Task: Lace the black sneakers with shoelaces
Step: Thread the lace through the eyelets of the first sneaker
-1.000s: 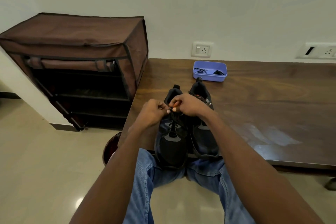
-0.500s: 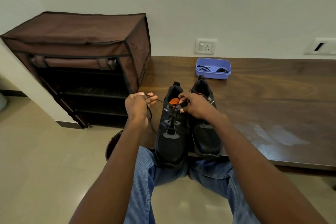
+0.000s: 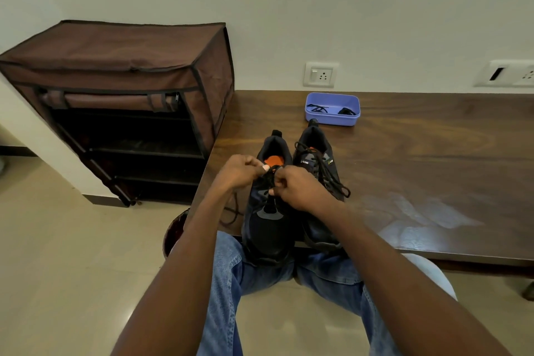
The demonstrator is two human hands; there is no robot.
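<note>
Pale wall and a dark wooden bench [image 3: 419, 159] frame the work, with a brown cloth shoe rack [image 3: 121, 101] on the left and a purple tub [image 3: 332, 117] holding spare black laces at the far edge. Two sneakers stand toes-near at the near edge: the right sneaker [image 3: 318, 159] already carries its lace, the left sneaker [image 3: 268, 228] is in hand. Half a second ago the left hand [image 3: 238, 172] was out to the left drawing the lace [image 3: 231, 212] taut; now it has come back to meet the right hand [image 3: 299, 188] over the upper eyelets. Each grip is curled and pinching lace there. Slack trails off the bench's left edge. Likely one pull-through is done and the next eyelet begins.
</note>
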